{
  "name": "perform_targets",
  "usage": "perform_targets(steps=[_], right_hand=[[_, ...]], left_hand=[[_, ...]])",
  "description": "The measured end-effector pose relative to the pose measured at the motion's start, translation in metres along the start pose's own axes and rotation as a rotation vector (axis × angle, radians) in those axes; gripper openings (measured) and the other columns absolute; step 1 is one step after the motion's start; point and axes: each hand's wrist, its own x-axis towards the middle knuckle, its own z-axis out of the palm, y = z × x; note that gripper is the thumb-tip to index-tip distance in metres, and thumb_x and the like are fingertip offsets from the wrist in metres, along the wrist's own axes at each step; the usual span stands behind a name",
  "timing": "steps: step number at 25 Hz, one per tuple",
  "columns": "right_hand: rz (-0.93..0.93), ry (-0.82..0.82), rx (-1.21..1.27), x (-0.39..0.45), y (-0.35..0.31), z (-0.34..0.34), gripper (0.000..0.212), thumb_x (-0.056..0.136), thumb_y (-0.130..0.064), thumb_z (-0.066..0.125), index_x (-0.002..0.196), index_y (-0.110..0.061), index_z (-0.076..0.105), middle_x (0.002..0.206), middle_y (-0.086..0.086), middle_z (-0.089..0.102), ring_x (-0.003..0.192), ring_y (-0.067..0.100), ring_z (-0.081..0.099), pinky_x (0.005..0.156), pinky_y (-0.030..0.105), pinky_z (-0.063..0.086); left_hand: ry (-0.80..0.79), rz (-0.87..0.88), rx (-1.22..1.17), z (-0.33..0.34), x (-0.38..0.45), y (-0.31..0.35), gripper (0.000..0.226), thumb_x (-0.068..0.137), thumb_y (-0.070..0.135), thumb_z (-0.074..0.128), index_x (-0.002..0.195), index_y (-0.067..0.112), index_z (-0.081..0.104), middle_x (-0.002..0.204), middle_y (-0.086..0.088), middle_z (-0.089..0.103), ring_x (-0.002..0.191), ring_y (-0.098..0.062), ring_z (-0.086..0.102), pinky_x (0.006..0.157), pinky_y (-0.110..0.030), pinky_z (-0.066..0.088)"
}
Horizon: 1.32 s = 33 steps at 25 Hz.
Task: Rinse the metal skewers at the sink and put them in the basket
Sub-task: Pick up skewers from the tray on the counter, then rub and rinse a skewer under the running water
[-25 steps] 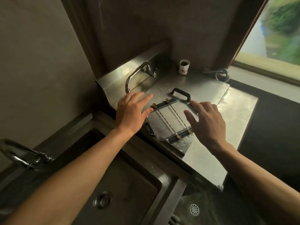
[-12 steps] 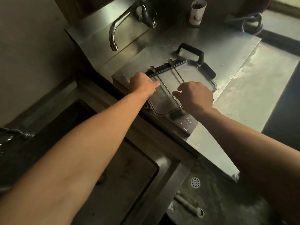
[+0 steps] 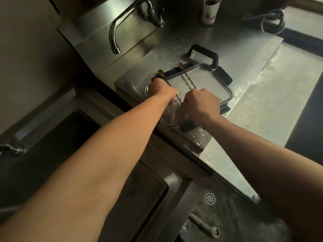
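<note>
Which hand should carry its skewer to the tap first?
Left, probably. The left hand grips the left skewer on the tray's tap side, nearer the spout. The right hand, on the right skewer, would have to cross over it.

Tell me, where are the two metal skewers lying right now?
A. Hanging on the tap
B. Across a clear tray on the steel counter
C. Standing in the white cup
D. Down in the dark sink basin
B: both skewers lie across the clear tray on the counter, with the left hand and right hand closed over them.
</note>
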Motion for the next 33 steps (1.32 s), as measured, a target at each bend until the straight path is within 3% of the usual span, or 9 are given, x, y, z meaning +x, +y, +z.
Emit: perform_targets(steps=[2, 4, 8, 14, 18, 21, 24, 27, 33], right_hand=[[-0.013, -0.008, 0.003, 0.001, -0.001, 0.0, 0.017, 0.088, -0.021, 0.057, 0.088, -0.012, 0.072, 0.074, 0.011, 0.064, 0.064, 0.032, 0.059, 0.057, 0.033, 0.047], [-0.019, -0.024, 0.023, -0.001, -0.002, -0.002, 0.018, 0.086, -0.023, 0.058, 0.086, -0.011, 0.071, 0.072, 0.011, 0.063, 0.064, 0.031, 0.059, 0.056, 0.033, 0.047], [-0.005, -0.027, 0.095, -0.005, -0.01, -0.022, 0.017, 0.08, -0.028, 0.064, 0.082, -0.013, 0.071, 0.073, 0.009, 0.065, 0.064, 0.029, 0.06, 0.059, 0.035, 0.054], [-0.124, 0.018, 0.218, -0.021, -0.05, -0.082, 0.013, 0.08, -0.032, 0.06, 0.083, -0.022, 0.068, 0.078, 0.003, 0.069, 0.072, 0.027, 0.063, 0.059, 0.031, 0.049], [-0.328, 0.028, 0.231, -0.035, -0.113, -0.132, 0.013, 0.082, -0.035, 0.059, 0.083, -0.023, 0.065, 0.081, 0.003, 0.069, 0.073, 0.028, 0.063, 0.06, 0.032, 0.048], [-0.5, -0.026, 0.268, -0.062, -0.18, -0.154, 0.017, 0.086, -0.04, 0.057, 0.086, -0.025, 0.065, 0.084, 0.002, 0.068, 0.075, 0.024, 0.062, 0.063, 0.035, 0.052], [-0.646, -0.093, 0.342, -0.105, -0.248, -0.154, 0.014, 0.089, -0.038, 0.059, 0.093, -0.026, 0.067, 0.088, -0.001, 0.069, 0.072, 0.017, 0.06, 0.057, 0.026, 0.045], [-0.713, -0.207, 0.429, -0.148, -0.312, -0.151, 0.011, 0.086, -0.035, 0.061, 0.086, -0.026, 0.069, 0.088, 0.0, 0.071, 0.079, 0.02, 0.065, 0.07, 0.037, 0.055], [-0.847, -0.377, 0.498, -0.207, -0.401, -0.14, 0.007, 0.08, -0.035, 0.071, 0.074, -0.032, 0.069, 0.073, -0.007, 0.065, 0.074, 0.015, 0.062, 0.061, 0.026, 0.042]], left_hand=[[-0.005, -0.041, -0.058, 0.001, -0.001, 0.002, 0.025, 0.077, 0.015, 0.07, 0.096, -0.001, 0.067, 0.068, -0.007, 0.069, 0.028, -0.004, 0.052, 0.027, -0.012, 0.032], [0.0, -0.061, -0.09, 0.001, -0.001, 0.002, 0.024, 0.076, 0.012, 0.069, 0.095, -0.001, 0.067, 0.058, -0.003, 0.065, 0.021, -0.003, 0.044, 0.026, -0.011, 0.029], [0.032, -0.057, -0.189, -0.016, -0.015, 0.009, 0.01, 0.067, 0.01, 0.067, 0.073, 0.002, 0.069, 0.051, -0.001, 0.063, 0.037, -0.01, 0.05, 0.043, -0.018, 0.04], [0.164, -0.03, -0.407, -0.097, -0.059, 0.013, 0.018, 0.061, 0.024, 0.063, 0.049, 0.011, 0.062, 0.04, 0.003, 0.058, 0.032, -0.01, 0.052, 0.04, -0.014, 0.034], [0.359, -0.032, -0.514, -0.176, -0.103, -0.009, 0.016, 0.068, 0.024, 0.066, 0.054, 0.016, 0.063, 0.045, 0.003, 0.062, 0.038, -0.008, 0.058, 0.04, -0.018, 0.041], [0.569, -0.036, -0.527, -0.236, -0.145, -0.042, 0.013, 0.074, 0.025, 0.068, 0.062, 0.024, 0.063, 0.058, 0.007, 0.065, 0.057, -0.013, 0.064, 0.054, -0.026, 0.05], [0.732, -0.046, -0.561, -0.289, -0.19, -0.088, 0.011, 0.075, 0.02, 0.069, 0.068, 0.027, 0.063, 0.071, 0.008, 0.07, 0.068, -0.014, 0.066, 0.066, -0.032, 0.056], [0.833, -0.036, -0.537, -0.336, -0.231, -0.14, 0.006, 0.078, 0.02, 0.07, 0.083, 0.023, 0.071, 0.085, 0.001, 0.075, 0.078, -0.019, 0.07, 0.076, -0.036, 0.057], [0.943, -0.085, -0.506, -0.396, -0.287, -0.226, 0.005, 0.08, 0.02, 0.071, 0.077, 0.017, 0.075, 0.076, 0.0, 0.073, 0.077, -0.021, 0.069, 0.076, -0.039, 0.057]])
